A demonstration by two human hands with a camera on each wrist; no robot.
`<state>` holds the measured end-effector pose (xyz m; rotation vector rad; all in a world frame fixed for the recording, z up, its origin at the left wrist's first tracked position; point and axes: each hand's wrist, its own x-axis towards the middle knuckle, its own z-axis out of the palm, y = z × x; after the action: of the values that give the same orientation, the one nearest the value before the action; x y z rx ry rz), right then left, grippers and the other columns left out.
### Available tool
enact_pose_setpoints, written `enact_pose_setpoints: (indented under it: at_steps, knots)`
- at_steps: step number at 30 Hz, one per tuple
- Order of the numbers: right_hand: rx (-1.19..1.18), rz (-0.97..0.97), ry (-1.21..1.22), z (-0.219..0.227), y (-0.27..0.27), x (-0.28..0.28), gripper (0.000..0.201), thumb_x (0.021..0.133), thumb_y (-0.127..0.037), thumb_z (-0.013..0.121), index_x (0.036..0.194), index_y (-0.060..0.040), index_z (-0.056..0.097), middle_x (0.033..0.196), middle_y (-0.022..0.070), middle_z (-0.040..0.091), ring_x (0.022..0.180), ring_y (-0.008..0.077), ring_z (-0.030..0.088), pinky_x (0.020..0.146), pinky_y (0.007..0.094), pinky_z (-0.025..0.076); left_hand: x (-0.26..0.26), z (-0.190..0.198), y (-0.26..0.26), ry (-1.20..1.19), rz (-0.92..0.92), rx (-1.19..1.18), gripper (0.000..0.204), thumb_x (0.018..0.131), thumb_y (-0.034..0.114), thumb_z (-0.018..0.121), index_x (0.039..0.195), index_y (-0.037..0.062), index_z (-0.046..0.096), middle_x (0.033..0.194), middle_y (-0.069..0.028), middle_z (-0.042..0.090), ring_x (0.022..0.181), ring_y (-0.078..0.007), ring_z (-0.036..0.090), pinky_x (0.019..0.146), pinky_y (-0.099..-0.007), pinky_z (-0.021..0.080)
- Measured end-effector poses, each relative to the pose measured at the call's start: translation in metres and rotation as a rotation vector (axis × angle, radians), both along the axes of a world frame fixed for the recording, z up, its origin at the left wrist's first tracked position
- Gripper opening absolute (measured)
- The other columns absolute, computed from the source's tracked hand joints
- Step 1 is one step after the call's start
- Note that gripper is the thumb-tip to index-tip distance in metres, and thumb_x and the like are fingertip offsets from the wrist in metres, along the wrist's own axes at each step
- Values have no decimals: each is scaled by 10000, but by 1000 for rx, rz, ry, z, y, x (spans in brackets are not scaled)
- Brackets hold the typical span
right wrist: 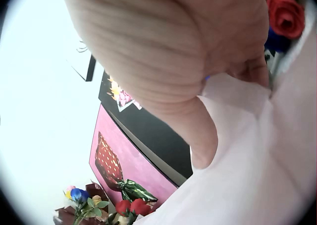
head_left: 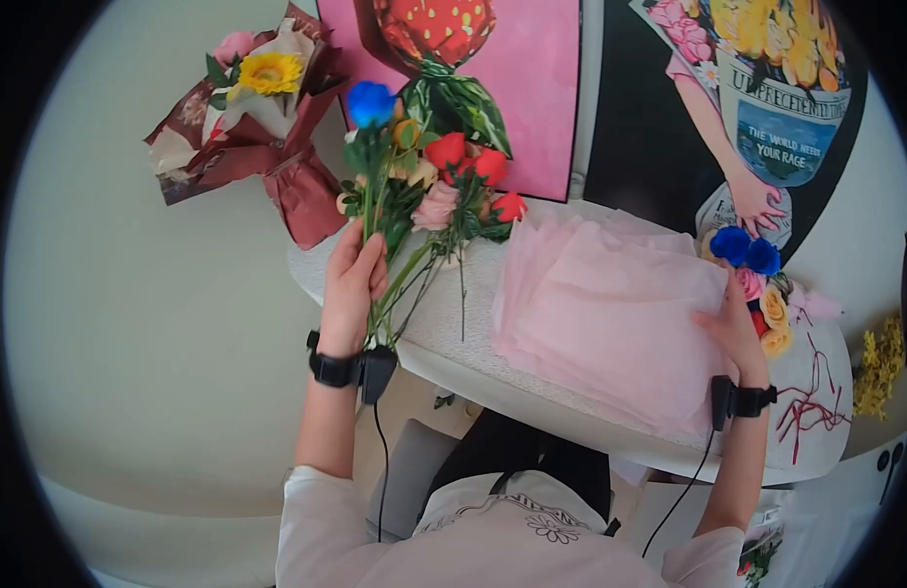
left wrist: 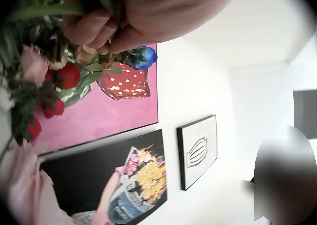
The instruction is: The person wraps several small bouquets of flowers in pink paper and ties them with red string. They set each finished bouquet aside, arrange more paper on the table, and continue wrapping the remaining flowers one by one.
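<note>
My left hand (head_left: 353, 279) grips the green stems of a blue rose (head_left: 371, 103), which rises upright above the fingers. In the left wrist view, the curled fingers (left wrist: 94, 29) close round a stem. Just right of this hand, red roses (head_left: 488, 165) and a pink rose (head_left: 436, 206) lie on the table among leaves. A stack of sheer pink wrapping sheets (head_left: 620, 314) covers the middle of the table. My right hand (head_left: 736, 328) holds the stack's right edge, and in the right wrist view its thumb (right wrist: 205, 141) lies against the pink sheet, other fingertips partly hidden.
A wrapped bouquet (head_left: 302, 186) with a yellow flower leans at the back left. More blue, yellow and pink roses (head_left: 757, 269) lie beyond the right hand, with dark red twisted ties (head_left: 811, 412) on the white table (head_left: 444, 367). Two paintings (head_left: 542, 98) stand behind.
</note>
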<state>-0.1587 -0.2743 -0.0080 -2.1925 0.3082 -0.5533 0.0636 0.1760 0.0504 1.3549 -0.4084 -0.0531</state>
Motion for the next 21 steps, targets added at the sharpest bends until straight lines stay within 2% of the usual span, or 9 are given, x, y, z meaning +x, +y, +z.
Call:
enact_pose_setpoints:
  at_steps: [2,3,6,7,11,14,15,19,21]
  knots:
    - [-70,-60,-33,10,5,-8,915,745,-11,737,1523,-80,259,1442,139,406,1303,249,418,1076,337,352,23,-8,-3,-68,-5,26,368,1002,102,493,1366,53,484,824,54,455,553,-10,323,480,-178,259]
    - [-119,-98,5,17,8,-11,971,746,-27,758,1545,-106,212,1452,152,405,1301,260,427,1080,341,351,32,-9,-6,-171,53,232,472,974,56,513,1437,45,419,842,-4,450,621,-81,397,565,-211,358]
    - [-188,-100,-59,27,9,-19,933,762,-36,756,1538,-109,243,1469,135,397,1286,242,434,1069,349,361,62,-35,-25,-942,314,648,557,930,-12,524,1463,16,364,894,-94,459,762,-202,490,723,-284,441]
    - [-177,-107,-48,33,13,-24,912,772,-47,752,1534,-107,255,1469,127,400,1287,234,434,1068,346,361,56,-34,-33,-860,251,633,591,901,-64,508,1463,-15,330,964,-169,456,912,-311,498,857,-347,435]
    - [-114,-114,-54,48,25,-51,826,809,-89,733,1516,-106,307,1452,91,424,1297,209,428,1061,334,358,55,-39,-48,-758,295,733,596,901,-78,487,1466,-31,304,1031,-196,483,935,-344,521,848,-355,445]
    - [-97,-111,-58,48,33,-62,771,825,-121,724,1497,-104,345,1438,80,439,1317,215,417,1068,337,345,51,-44,-58,-879,287,783,581,893,-67,483,1440,-77,285,1033,-243,478,919,-428,538,810,-433,473]
    - [-99,-108,-53,48,35,-64,755,829,-132,722,1490,-102,357,1435,79,442,1325,220,413,1073,341,340,50,-48,-61,-842,224,807,605,885,-48,507,1440,-75,270,1108,-274,486,983,-456,534,847,-450,471]
    - [-177,-75,5,46,42,-65,662,833,-156,720,1429,-94,438,1432,108,444,1326,256,413,1090,377,324,49,-61,-68,-840,178,896,537,877,2,568,1386,-62,409,1216,-265,493,1129,-426,519,951,-391,447]
    - [-215,-54,14,54,52,-66,617,832,-167,720,1394,-86,477,1429,124,443,1332,274,409,1103,394,313,55,-62,-63,-891,154,820,483,869,25,602,1326,-66,474,1191,-235,518,1045,-384,564,891,-380,470]
